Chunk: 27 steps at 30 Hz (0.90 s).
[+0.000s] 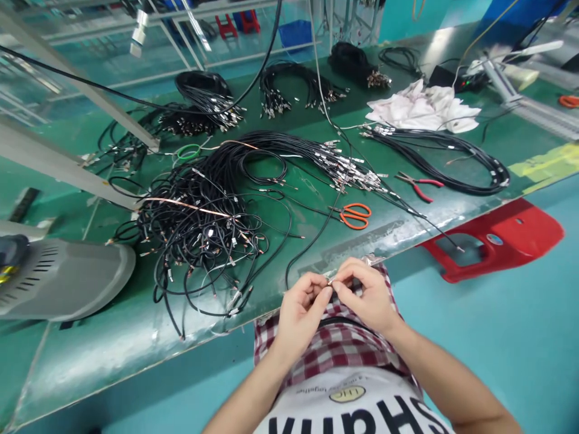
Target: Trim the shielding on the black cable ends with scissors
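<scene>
My left hand [302,308] and my right hand [367,295] meet at the front edge of the table, above my lap. Both are closed, thumbs and fingertips pinched together around a small cable end [330,281]. Only a tiny light tip shows; my fingers cover the rest. A black cable [302,256] curves down the tabletop to just left of my left hand. Beyond the hands lie orange-handled scissors [355,216] and red-handled pliers [420,185]. A large tangle of black cables [203,223] sits to the left, its bundle of silvery connectors [350,169] stretching right.
More cable bundles [357,63] line the back of the green table [316,235]. At right are a coiled cable bundle [479,163] and a white cloth [423,107]. A grey machine [67,277] stands left, near a metal post [58,157]. Below the edge is a red stool [511,241].
</scene>
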Each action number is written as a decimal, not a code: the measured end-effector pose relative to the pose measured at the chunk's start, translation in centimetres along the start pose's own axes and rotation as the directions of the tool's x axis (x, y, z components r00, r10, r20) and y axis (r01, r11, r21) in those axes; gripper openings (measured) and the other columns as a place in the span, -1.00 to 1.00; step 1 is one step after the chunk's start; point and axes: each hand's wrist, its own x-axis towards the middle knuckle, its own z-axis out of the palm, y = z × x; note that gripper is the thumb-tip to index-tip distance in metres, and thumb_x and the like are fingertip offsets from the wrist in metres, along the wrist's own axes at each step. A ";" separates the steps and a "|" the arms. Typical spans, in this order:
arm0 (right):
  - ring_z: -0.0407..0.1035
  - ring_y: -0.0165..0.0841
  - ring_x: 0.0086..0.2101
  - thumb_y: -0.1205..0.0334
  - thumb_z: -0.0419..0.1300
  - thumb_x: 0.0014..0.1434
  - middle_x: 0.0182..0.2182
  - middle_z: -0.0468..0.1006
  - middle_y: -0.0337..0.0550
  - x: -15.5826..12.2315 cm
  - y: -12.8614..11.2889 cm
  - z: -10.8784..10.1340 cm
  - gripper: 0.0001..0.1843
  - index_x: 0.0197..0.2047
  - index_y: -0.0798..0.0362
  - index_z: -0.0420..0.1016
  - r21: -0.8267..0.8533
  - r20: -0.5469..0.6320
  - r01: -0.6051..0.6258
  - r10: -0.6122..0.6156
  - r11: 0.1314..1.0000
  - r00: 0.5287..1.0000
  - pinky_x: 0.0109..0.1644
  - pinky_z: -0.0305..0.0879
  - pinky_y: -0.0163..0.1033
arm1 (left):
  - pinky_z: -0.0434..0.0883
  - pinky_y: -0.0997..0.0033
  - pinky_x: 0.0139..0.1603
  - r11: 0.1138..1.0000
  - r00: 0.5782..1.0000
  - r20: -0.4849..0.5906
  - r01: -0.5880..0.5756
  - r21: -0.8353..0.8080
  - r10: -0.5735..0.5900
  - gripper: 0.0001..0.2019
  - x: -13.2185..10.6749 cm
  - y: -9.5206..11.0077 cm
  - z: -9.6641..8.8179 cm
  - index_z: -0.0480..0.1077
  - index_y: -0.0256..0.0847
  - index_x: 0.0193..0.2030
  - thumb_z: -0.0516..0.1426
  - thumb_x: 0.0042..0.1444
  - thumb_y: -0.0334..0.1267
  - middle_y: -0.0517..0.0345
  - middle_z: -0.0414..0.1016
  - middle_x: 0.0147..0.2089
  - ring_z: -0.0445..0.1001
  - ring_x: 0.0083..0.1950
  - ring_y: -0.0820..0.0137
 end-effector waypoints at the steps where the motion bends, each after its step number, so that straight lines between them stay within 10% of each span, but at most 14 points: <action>1: 0.35 -0.41 -0.36 0.41 0.23 0.22 -0.38 0.46 -0.21 0.0 0.0 0.0 -0.89 -0.33 0.03 0.47 0.004 0.005 0.000 0.000 1.000 1.000 -0.31 0.26 -0.27 | 0.27 0.60 -0.28 1.000 1.000 -0.004 0.003 -0.011 -0.003 -0.68 0.0 -0.1 0.0 0.37 -0.33 -0.21 0.20 0.20 -0.05 0.15 0.39 -0.32 0.30 -0.31 0.57; 27: 0.32 -0.44 -0.41 0.30 0.28 0.22 -0.40 0.45 -0.23 -0.2 1.2 0.2 -0.97 -0.29 0.05 0.54 0.225 0.056 -0.145 0.136 0.964 0.989 -0.35 0.25 -0.30 | 0.09 0.61 -0.45 0.977 0.997 0.009 0.073 -0.202 -0.072 -0.70 0.0 -1.5 0.0 0.35 -0.31 -0.26 0.23 0.19 -0.08 0.29 0.20 -0.49 0.11 -0.48 0.65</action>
